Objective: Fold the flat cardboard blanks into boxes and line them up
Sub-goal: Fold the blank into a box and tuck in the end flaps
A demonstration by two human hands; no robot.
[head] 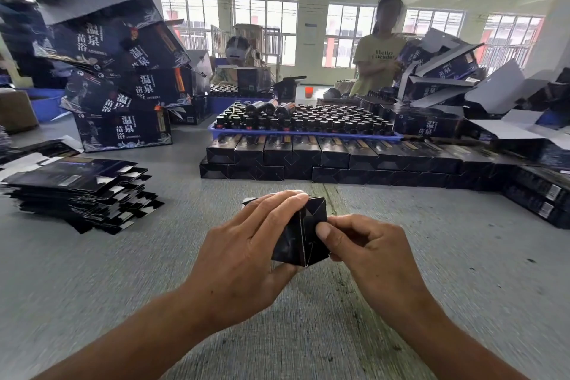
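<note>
on the grey tabletop (pixel 92 271), near its front edge, we hold the half-folded box (pixel 303 234) between us: left hand (pixel 246 244) wraps its left side, right hand (pixel 364 244) pinches the end flap, long axis pointing away.

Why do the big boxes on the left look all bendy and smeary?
Head view: its wide-angle lens bends the edges, so the stacked cartons lean and blur; the box between left hand and right hand stays sharp; windows glare white.
</note>
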